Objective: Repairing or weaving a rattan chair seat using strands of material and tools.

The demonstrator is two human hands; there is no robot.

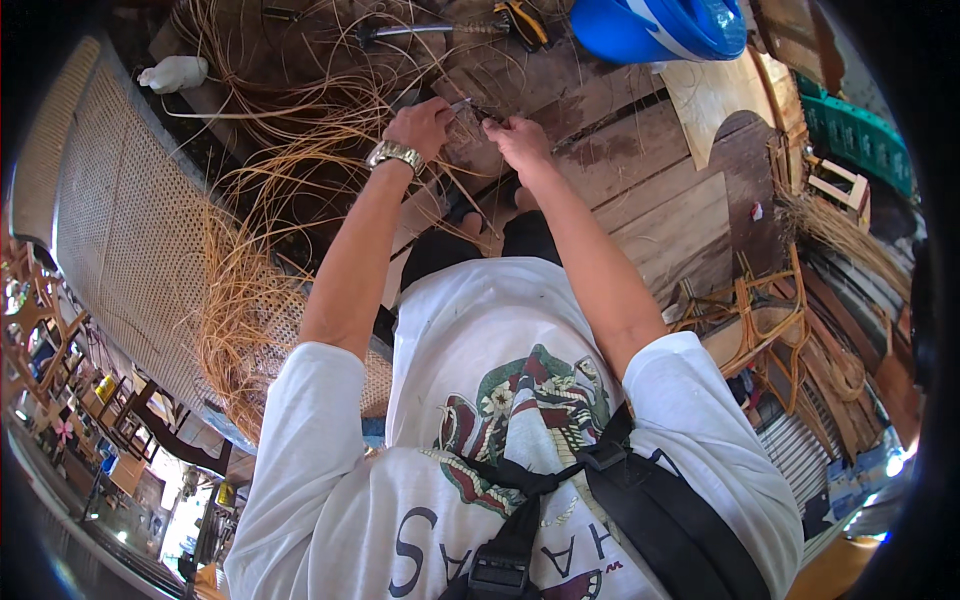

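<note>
My left hand (420, 128), with a metal-band watch (394, 155) at its wrist, is closed in a pinch at the upper middle. Just to its right, my right hand (518, 142) is closed too. Between the fingertips shows a small, thin piece with pale and dark parts (478, 108), too small to name. Which hand grips which part cannot be made out. Loose tan cane strands (290, 125) lie in a tangle left of my left hand and run up behind it. More strands hang in a bundle (235, 330) over a woven cane panel (130, 200).
Beyond my hands, a metal-shafted tool (425, 30) lies by a yellow-and-black handle (525, 25). A blue bucket (610, 30) stands at the upper right, a white bottle (175, 74) at the upper left. Wooden boards (640, 150) lie beneath. Rattan frame pieces (780, 310) are at right.
</note>
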